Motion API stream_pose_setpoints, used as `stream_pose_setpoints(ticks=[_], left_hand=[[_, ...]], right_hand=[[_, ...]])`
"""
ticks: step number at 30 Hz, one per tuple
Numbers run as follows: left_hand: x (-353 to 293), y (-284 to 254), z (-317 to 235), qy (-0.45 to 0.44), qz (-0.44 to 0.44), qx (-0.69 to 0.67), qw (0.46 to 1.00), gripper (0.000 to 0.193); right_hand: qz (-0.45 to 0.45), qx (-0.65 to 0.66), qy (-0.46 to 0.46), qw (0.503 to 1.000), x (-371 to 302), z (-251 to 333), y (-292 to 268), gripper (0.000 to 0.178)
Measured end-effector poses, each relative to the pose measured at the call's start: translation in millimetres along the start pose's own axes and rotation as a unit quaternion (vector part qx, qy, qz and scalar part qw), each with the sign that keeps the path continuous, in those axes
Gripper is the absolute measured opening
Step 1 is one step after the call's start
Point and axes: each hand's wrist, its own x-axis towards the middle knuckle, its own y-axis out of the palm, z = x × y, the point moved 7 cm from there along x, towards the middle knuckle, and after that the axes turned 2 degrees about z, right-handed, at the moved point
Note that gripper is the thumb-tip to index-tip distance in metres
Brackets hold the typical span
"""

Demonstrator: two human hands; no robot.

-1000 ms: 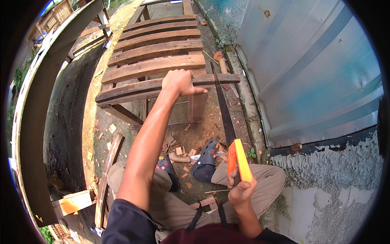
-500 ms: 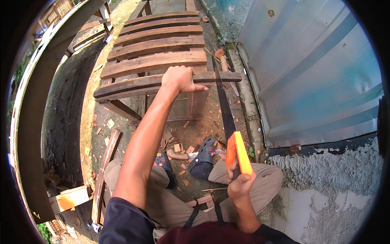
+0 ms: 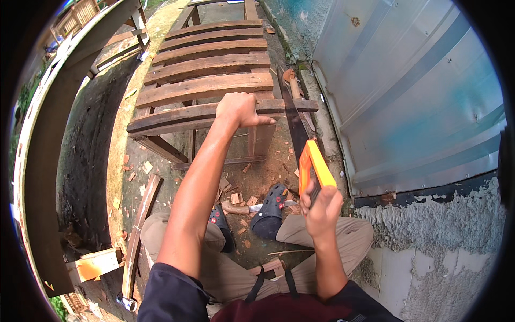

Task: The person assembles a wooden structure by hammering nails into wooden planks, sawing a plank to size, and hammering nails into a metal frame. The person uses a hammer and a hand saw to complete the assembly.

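Note:
My right hand (image 3: 322, 209) is wrapped round the orange-yellow handle of a handsaw (image 3: 295, 124). Its dark blade points away from me and crosses the front slat near that slat's right end. My left hand (image 3: 238, 111) grips the same wooden slat (image 3: 177, 116), left of the blade, with its thumb stretched to the right. That slat lies across the front of a slatted wooden bench (image 3: 209, 70) and sticks out past the bench's right side. The palm hides part of the slat.
A knife with a wooden handle (image 3: 236, 207) lies on the ground by my shoes, among scattered wood offcuts. A long timber piece (image 3: 140, 231) leans at my left, near a can (image 3: 126, 301). Metal sheeting (image 3: 418, 102) stands close on the right; a hammer-like tool (image 3: 294, 86) lies beside it.
My right hand has pushed the saw forward, away from me, so its handle is now nearer the slat. My left hand stays on the slat.

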Motion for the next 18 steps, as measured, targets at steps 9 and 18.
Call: stream_pose_setpoints(ticks=[9,18], left_hand=[[7.8,-8.7,-15.3,0.015,-0.006,-0.002,1.0,0.098],[-0.3,-0.5,-4.6,-0.002,0.014,-0.002,1.0,0.097]], right_hand=[[-0.063,-0.106,-0.122,0.985,106.9,-7.2,19.9,0.068],[-0.014,-0.054,-0.022,0.998,-83.1,-22.9,-24.5,0.085]])
